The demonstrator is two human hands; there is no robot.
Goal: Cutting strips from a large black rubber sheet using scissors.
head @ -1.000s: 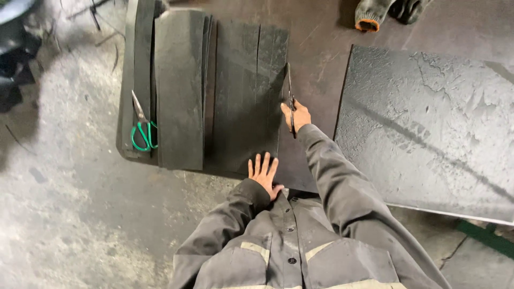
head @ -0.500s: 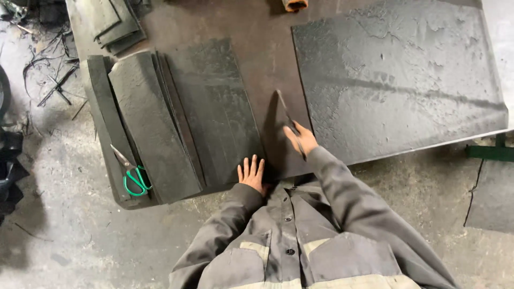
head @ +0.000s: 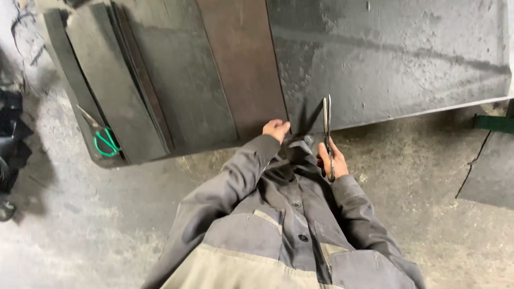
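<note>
While the right hand (head: 331, 160) wraps around the handles of long metal shears (head: 327, 126), blades together and pointing up toward twelve o'clock, the left hand (head: 277, 129) curls its fingers onto the near edge of the big grey sheet (head: 385, 59) lying across the counter (head: 243, 64). The two hands sit near each other at the sheet's near corner, roughly the centre of the view, with the blade tips laid over the grey material just to the right of the left hand. To do this well, I'd judge the left hand should pin the edge flat and stay clear of the blade line, while the shears open wide and bite square to the edge so the cut runs straight. Over at nine o'clock a stack of dark cut strips (head: 115, 80) lies fanned on the counter, and green-handled scissors (head: 105, 140) rest at its near left corner. Nothing like a package, label or sign shows anywhere; a dark green bar (head: 493, 123) at three o'clock is the only other spot of colour.
</note>
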